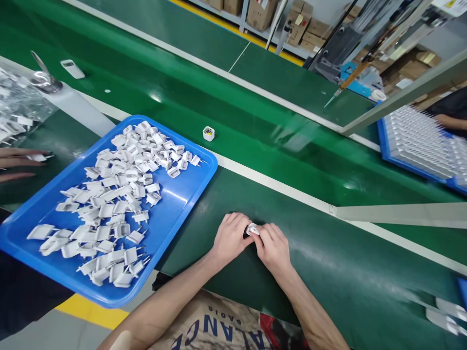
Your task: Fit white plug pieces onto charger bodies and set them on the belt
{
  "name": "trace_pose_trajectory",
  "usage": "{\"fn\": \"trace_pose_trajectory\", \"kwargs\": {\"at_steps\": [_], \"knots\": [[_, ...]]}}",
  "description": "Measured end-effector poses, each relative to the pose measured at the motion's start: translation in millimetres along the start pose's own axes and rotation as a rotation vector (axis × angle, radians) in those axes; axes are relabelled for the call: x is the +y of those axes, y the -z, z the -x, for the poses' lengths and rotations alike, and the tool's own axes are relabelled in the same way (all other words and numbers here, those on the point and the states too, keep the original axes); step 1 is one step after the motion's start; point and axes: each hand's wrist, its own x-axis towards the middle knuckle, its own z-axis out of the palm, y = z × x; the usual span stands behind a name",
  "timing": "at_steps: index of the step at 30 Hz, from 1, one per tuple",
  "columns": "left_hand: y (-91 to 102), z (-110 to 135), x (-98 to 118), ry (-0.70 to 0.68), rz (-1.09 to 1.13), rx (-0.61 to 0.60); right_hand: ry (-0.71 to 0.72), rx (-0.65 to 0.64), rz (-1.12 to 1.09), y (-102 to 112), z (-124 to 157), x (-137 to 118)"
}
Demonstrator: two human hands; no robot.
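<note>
My left hand [230, 239] and my right hand [273, 247] meet over the green bench in front of me. Between them they pinch a small white charger plug [252, 229], mostly hidden by the fingers. A dark bit shows at its left side, too small to make out. To the left of my hands lies a large blue tray [189, 206], its near corner reaching past the bench edge. Many loose white charger plugs [120, 194] are heaped in it, some with their pins showing.
A white charger housing [208, 133] stands on the green conveyor [255, 141] beyond. At far left, a co-worker's hand [18, 163] is near a plug, below a plastic bag [22, 102]. Metal posts [401, 215] cross at right; white pieces [445, 316] lie lower right.
</note>
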Motion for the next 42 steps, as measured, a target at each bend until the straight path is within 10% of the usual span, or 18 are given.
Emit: {"fn": "trace_pose_trajectory", "kwargs": {"at_steps": [7, 11, 15, 21, 27, 34, 38, 42], "knots": [[1.9, 4, 0, -0.029, -0.033, -0.029, 0.013, -0.092, 0.151, 12, -6, -1], [1.2, 10, 1, -0.028, -0.033, -0.005, -0.230, -0.121, 0.207, 34, 16, 35], [2.9, 15, 12, 0.040, 0.042, 0.061, -0.387, -0.010, 0.365, 79, 48, 74], [15.9, 20, 24, 0.062, 0.065, 0.058, -0.164, 0.430, 0.655, 125, 49, 108], [51.9, 33, 18, 0.078, -0.025, 0.141, -0.040, 0.234, 0.199, 61, -91, 76], [156.6, 51, -36, 0.212, -0.495, 0.231, -0.112, -0.120, -0.033, -42, -248, 29], [195.2, 49, -71, 0.304, -0.784, 0.171, -0.094, -0.133, -0.161, -43, -249, 33], [195.0, 42, -86, 0.257, -0.836, 0.111, 0.036, -0.178, -0.278, -16, -180, 44]]}}
